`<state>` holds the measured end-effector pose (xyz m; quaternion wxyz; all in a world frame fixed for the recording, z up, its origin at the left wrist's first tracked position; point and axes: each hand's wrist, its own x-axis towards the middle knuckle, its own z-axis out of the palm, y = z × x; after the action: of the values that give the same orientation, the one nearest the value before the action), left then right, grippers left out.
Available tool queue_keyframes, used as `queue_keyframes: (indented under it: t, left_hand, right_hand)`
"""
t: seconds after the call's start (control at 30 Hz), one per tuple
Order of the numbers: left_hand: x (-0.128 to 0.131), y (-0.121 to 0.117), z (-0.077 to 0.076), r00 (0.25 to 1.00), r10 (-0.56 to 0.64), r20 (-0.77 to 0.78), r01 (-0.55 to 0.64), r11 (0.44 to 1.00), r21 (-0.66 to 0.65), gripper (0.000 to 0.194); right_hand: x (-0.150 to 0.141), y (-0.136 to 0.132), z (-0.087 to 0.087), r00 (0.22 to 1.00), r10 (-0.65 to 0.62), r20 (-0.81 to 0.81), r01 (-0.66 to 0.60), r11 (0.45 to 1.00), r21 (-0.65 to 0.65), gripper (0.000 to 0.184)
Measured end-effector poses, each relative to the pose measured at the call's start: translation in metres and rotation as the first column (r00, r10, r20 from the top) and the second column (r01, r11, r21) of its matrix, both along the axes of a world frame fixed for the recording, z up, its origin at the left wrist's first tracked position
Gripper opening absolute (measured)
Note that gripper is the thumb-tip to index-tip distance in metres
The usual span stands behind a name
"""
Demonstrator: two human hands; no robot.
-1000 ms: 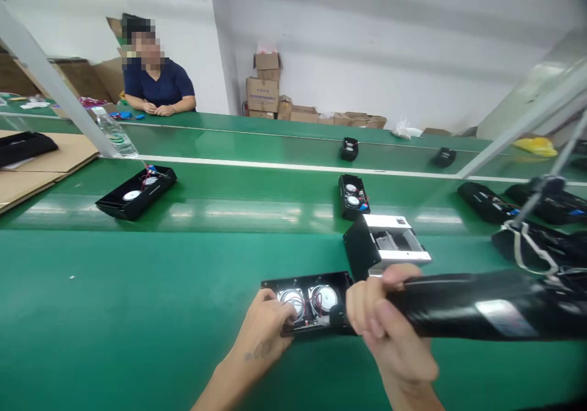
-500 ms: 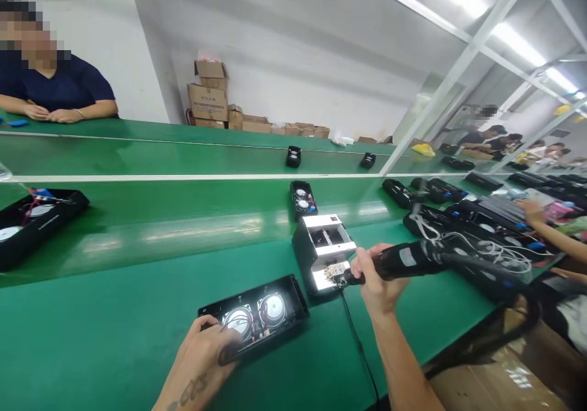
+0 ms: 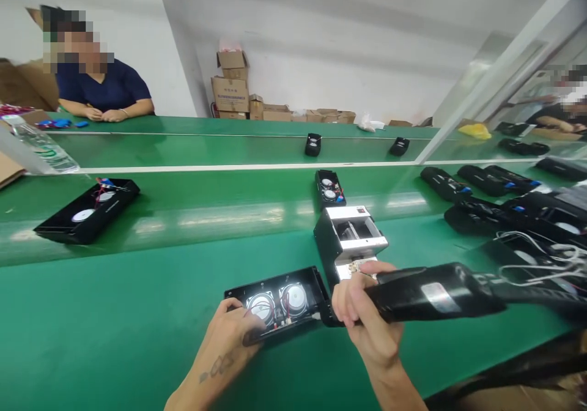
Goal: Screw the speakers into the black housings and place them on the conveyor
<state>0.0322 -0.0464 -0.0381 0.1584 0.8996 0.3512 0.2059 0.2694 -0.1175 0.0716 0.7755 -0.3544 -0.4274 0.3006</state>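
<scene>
My left hand (image 3: 229, 334) grips the near left edge of an open black speaker housing (image 3: 312, 285), with its thumb reaching inside. Two round speaker drivers (image 3: 293, 299) with silvery-white centres sit in the housing, thin red and dark wires across them. In my right hand (image 3: 369, 316) is a black electric screwdriver (image 3: 431, 292), lying nearly level, its front end by the housing's right end. The exact tip position is hard to make out. Just behind the right hand stands a black-and-white screw feeder (image 3: 326, 249), its lower front partly covered by that hand.
Another open speaker housing (image 3: 87, 212) lies at left, and a smaller-looking one (image 3: 329, 189) behind the feeder. Several black housings (image 3: 486, 215) and white cables (image 3: 545, 255) crowd the right. A plastic bottle (image 3: 43, 145) leans at far left. A person (image 3: 105, 90) sits across the bench.
My right hand has brought the screwdriver from the feeder's front toward the near side, to the housing's right end. My left hand keeps its hold on the housing. The view has swung left.
</scene>
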Motion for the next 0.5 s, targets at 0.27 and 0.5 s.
queue_keyframes:
  t: [0.27, 0.5]
  left_hand:
    - [0.001, -0.004, 0.002, 1.000, 0.021, 0.006, -0.021, 0.998, -0.052, 0.025]
    - [0.001, -0.005, 0.001, 0.999, 0.032, -0.008, -0.032, 0.999, -0.016, 0.024]
  right_hand:
    - [-0.006, 0.010, -0.015, 0.995, 0.091, 0.041, -0.089, 0.995, -0.047, 0.021]
    - [-0.014, 0.011, -0.027, 0.993, 0.082, 0.084, -0.077, 0.995, -0.057, 0.016]
